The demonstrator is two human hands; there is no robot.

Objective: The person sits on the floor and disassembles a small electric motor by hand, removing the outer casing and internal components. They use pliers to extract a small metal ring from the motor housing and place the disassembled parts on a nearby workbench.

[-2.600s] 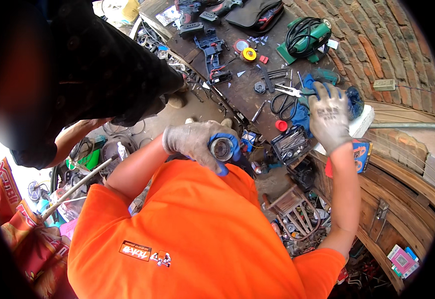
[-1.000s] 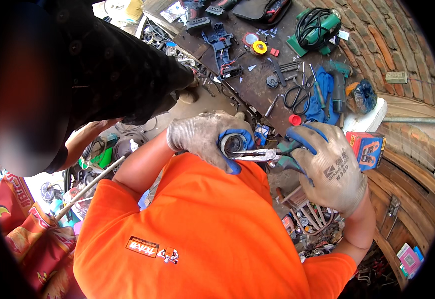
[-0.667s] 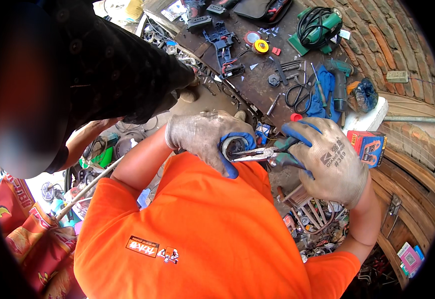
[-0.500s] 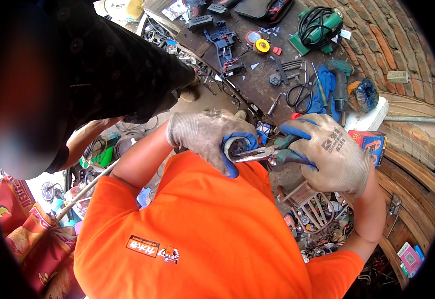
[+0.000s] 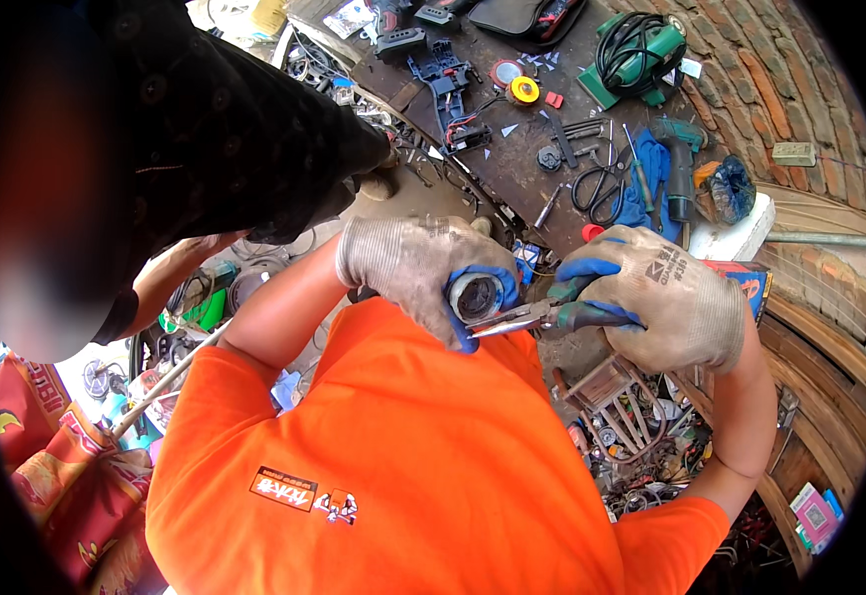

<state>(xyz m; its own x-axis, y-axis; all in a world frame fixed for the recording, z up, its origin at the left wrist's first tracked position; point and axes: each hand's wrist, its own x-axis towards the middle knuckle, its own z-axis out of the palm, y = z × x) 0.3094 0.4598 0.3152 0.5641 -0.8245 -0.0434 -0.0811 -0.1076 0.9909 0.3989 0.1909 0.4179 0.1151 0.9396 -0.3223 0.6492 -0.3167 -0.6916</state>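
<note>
In front of my chest, my gloved left hand is wrapped round a short cylindrical part with a pale rim and a dark hollow face turned up. Its kind I cannot make out. My gloved right hand grips the green-and-black handles of a pair of pliers. The jaws point left and lie at the lower right edge of the part's rim; whether they pinch anything I cannot tell. Both gloves are grey with blue on the fingers.
A dark workbench beyond my hands bears scissors, a yellow disc, a green machine with a coiled cord and a power drill. Another person in dark clothes stands at left. A small wooden chair stands at lower right.
The pliers' jaws have shifted from inside the part's opening to its lower edge. The part's face is turned more upward. My right hand has rotated slightly.
</note>
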